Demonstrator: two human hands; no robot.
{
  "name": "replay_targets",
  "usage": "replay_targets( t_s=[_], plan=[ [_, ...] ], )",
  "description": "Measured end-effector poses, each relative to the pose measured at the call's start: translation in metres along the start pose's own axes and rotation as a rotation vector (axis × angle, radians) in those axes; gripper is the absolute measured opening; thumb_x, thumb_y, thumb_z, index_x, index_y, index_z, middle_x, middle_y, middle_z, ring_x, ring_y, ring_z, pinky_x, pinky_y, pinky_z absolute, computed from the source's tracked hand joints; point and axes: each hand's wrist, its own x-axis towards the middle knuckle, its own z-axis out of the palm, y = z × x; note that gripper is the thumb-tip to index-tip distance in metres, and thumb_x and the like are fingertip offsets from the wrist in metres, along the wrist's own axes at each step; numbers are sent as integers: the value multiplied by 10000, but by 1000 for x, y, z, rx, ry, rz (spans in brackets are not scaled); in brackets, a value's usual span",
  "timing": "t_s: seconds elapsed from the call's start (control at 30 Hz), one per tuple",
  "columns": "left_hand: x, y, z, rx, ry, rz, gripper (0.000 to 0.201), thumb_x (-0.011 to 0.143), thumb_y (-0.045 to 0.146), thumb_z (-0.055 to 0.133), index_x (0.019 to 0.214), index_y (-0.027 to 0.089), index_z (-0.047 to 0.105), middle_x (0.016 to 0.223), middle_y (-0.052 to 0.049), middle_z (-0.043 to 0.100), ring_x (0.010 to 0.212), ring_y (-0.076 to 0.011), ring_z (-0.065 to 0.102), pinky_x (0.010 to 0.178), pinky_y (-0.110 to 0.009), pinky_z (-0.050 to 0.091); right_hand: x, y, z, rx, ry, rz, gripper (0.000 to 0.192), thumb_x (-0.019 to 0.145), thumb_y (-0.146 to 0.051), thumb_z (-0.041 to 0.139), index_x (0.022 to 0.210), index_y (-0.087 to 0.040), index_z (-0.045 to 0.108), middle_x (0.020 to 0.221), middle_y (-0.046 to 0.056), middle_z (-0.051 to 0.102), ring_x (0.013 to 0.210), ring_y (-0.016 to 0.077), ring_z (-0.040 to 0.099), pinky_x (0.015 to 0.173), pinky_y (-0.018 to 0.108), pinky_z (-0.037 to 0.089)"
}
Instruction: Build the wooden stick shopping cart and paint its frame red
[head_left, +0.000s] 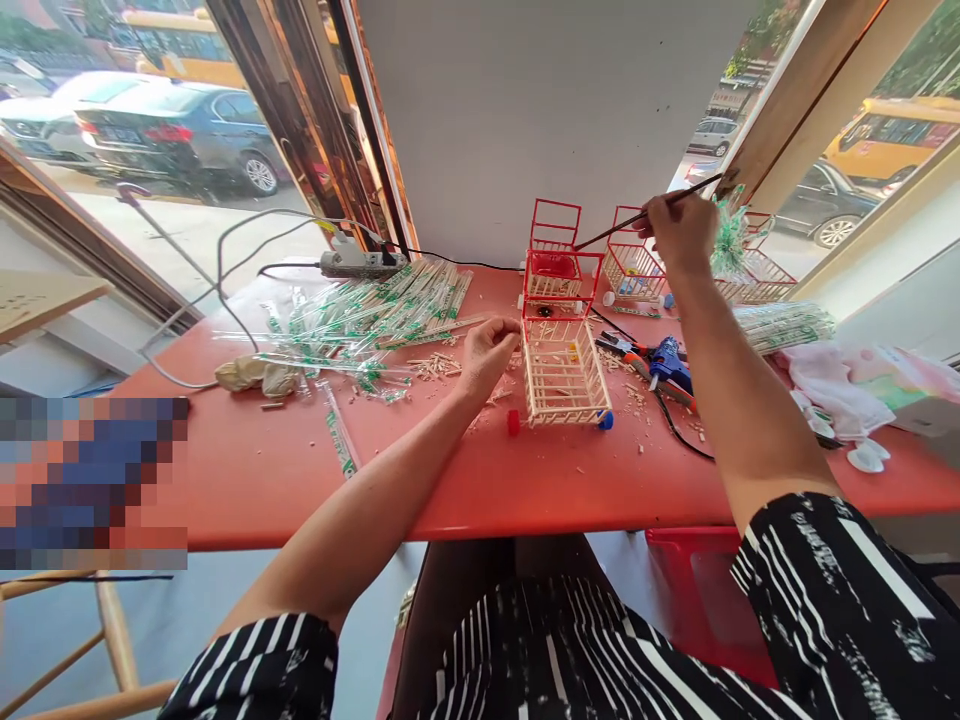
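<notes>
Stick cart [564, 372] looks empty; my left hand [487, 352] curls shut beside it, right hand [681, 232] pinching a thin stick [646, 213].

Pale bare-wood stick cart [564, 372] on a smooth, matt red table [300, 470]; crinkly clear-plastic wrappers [360, 320].

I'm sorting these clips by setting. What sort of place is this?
Probably a street-side craft bench: a red table by windows onto parked cars, with stick-built toy carts, a glue gun and wrapped chopsticks.
</notes>
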Motion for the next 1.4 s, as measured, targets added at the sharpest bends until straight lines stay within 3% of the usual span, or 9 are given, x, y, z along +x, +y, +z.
replay_targets(
  t_s=[0.1, 0.2, 0.3, 0.4, 0.7, 1.0, 1.17, 1.4],
  plan=[
    [-1, 2, 0, -10, -2, -6, 172, 672, 182, 578, 705, 206, 745, 708, 7, 694, 702, -143, 618, 671, -244, 510, 5, 18, 31, -35, -90, 22, 279, 987, -33, 651, 746, -170, 686, 608, -15, 725, 526, 87, 669, 600, 219, 573],
    [-1, 2, -1, 4, -2, -11, 177, 686, 174, 586, 719, 209, 756, 715, 2, 708, 712, -151, 625, 664, -246, 505, 11, 37, 52, -106, -186, -34, 261, 962, -62, 635, 747, -194, 701, 612, -2, 699, 664, 168, 755, 804, 329, 671],
    [-1, 0, -1, 5, -16, -23, 184, 698, 169, 583, 729, 204, 761, 732, -2, 727, 725, -154, 646, 687, -251, 511, 18, 51, 65, -191, -241, -83, 213, 904, -58, 650, 748, -187, 716, 620, 27, 674, 840, 261, 802, 985, 478, 675],
    [0, -3, 0, 2, -21, -30, 187, 705, 163, 591, 744, 201, 769, 745, 1, 737, 723, -149, 652, 713, -256, 510, 24, 57, 70, -194, -221, -206, 165, 913, -101, 659, 780, -174, 722, 707, 69, 711, 1020, 300, 805, 1076, 496, 642],
    [0, -4, 0, 1, -5, -33, 174, 697, 162, 604, 738, 200, 769, 718, 10, 725, 710, -149, 641, 701, -255, 487, 17, 56, 66, -278, -235, -202, 152, 961, -119, 647, 852, -190, 725, 818, 73, 779, 892, 251, 805, 1023, 463, 642],
    [0, -2, 1, -11, -16, -32, 190, 704, 152, 587, 736, 195, 769, 736, 4, 742, 717, -150, 659, 712, -253, 509, 6, 62, 58, -142, -302, -229, 155, 965, -120, 655, 885, -231, 729, 811, 5, 757, 860, 187, 796, 948, 354, 643],
    [0, -2, 0, -6, -26, -27, 197, 697, 167, 592, 753, 189, 780, 728, 4, 735, 712, -149, 651, 700, -247, 506, 0, 60, 49, -99, -284, -257, 129, 969, -133, 645, 918, -201, 742, 857, 30, 777, 895, 198, 813, 973, 379, 637],
    [1, -5, -1, 25, -24, -10, 185, 694, 199, 585, 734, 192, 766, 708, 0, 701, 698, -146, 607, 668, -241, 486, -7, 57, 27, 34, -161, -331, 122, 1022, -259, 651, 971, -210, 750, 872, 29, 806, 831, 185, 814, 833, 359, 651]
  ],
)
